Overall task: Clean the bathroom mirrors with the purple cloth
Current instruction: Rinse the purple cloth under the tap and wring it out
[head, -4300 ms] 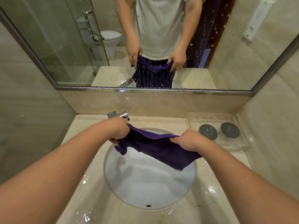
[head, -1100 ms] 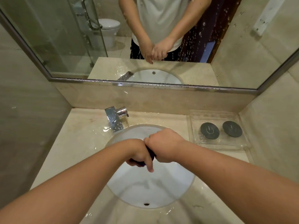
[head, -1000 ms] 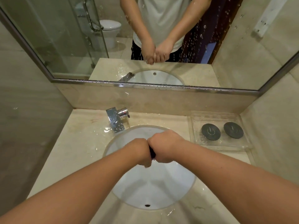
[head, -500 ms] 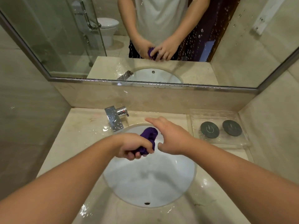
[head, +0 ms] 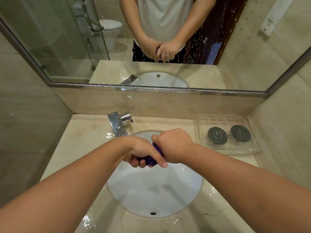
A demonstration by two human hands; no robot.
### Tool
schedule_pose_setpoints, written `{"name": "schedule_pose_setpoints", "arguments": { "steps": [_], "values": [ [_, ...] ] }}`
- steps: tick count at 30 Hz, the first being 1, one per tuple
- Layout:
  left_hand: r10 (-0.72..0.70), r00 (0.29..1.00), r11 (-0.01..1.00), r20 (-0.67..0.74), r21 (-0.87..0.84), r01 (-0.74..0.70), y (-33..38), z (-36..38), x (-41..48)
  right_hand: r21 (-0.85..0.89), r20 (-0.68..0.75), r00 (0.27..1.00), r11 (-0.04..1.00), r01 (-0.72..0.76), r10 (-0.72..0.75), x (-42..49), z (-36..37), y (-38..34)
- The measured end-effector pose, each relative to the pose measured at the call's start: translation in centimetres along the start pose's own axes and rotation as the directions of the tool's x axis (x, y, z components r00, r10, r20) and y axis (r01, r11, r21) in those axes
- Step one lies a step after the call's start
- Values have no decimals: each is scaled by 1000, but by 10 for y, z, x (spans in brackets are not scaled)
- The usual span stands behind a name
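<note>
Purple cloth (head: 151,161) is wadded over the sink (head: 151,190), gripped tight by left hand (head: 141,153) and right hand (head: 173,145). Ahead, past the counter's (head: 80,140) back edge, stands the mirror (head: 244,56).

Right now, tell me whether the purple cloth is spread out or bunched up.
Bunched: the left hand and right hand squeeze the purple cloth into a tight wad; little shows.

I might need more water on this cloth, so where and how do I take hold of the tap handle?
Grip the chrome handle that juts from the right side of the tap, thumb and fingers round its barrel. Come from the right, probably with the right hand, since the tap's body blocks the left. The left hand can hold the cloth alone meanwhile.
</note>
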State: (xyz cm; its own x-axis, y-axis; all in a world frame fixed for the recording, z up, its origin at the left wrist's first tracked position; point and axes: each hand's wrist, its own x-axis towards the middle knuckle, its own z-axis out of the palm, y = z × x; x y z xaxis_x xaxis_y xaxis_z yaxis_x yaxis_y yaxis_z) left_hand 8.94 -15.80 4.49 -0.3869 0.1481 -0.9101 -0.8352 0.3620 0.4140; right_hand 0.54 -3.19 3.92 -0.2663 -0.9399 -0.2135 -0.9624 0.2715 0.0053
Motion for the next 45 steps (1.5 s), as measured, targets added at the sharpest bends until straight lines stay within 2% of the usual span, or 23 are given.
{"name": "schedule_pose_setpoints", "arguments": {
  "steps": [2,4,6,8,10,12,15,18,19,20,21,23,26,27,29,31,33,36,38,40,41,43,45],
  "values": [
    [-38,987,981,-156,183,67,5,4,7,-16,129,989,998,-65,66,5,1,-5],
    [-24,944,904,-330,396,162,8,11,14,-29,253,963,995,-91,96,10,3,-7],
    [87,897,788,-433,581,203,10,19,23,-45,348,930,993,-106,116,13,4,-10],
    [182,861,754,-475,629,188,7,24,32,-63,420,896,989,-131,146,16,-1,-11],
    [224,827,812,-516,568,135,3,24,35,-77,461,872,986,-149,168,18,-7,-9],
    [223,836,904,-501,428,15,-1,20,34,-80,459,875,988,-134,156,18,-11,-6],
    [199,931,979,-306,13,-204,-8,12,25,67,386,917,989,-135,99,11,-14,-1],
    [216,970,938,-110,-252,-237,-19,6,13,382,287,957,910,-159,47,0,-16,10],
    [232,969,921,-88,-299,-247,-21,6,11,535,273,962,826,-180,33,-3,-18,15],
    [246,965,900,-91,-349,-263,-23,6,11,707,268,963,676,-209,17,-6,-21,19],
    [256,961,872,-102,-404,-275,-24,6,12,855,258,966,464,-231,5,-8,-22,23],
    [282,955,805,-93,-519,-288,-22,6,10,975,221,974,28,-222,48,-8,-20,28],
    [355,935,705,-22,-650,-283,-12,10,9,848,198,971,-519,-104,130,-1,-8,27],
    [380,925,679,9,-681,-273,-8,14,8,768,187,975,-636,-70,119,2,-5,24],
    [434,898,624,69,-743,-244,-1,22,8,660,150,986,-750,-40,79,5,-5,18],
    [487,867,546,107,-812,-207,1,30,9,608,95,993,-794,-2,70,5,-6,17],
    [489,865,506,110,-844,-178,3,39,11,645,91,993,-764,3,81,5,-9,19],
    [356,935,626,-4,-742,-241,5,52,20,820,247,960,-556,-135,132,6,-11,18],
    [235,955,764,-182,-573,-297,8,54,27,835,389,883,-505,-217,263,10,-8,13],
    [162,911,871,-378,-379,-312,12,51,32,801,468,787,-569,-187,401,16,-3,7],
    [163,870,903,-465,-284,-321,14,50,35,783,495,742,-601,-156,452,19,-1,5],
    [205,778,945,-594,-89,-316,16,50,41,784,546,653,-594,-178,525,24,2,3],
    [218,698,974,-682,104,-203,16,52,46,780,593,566,-584,-225,573,28,4,1]
  ]
}}
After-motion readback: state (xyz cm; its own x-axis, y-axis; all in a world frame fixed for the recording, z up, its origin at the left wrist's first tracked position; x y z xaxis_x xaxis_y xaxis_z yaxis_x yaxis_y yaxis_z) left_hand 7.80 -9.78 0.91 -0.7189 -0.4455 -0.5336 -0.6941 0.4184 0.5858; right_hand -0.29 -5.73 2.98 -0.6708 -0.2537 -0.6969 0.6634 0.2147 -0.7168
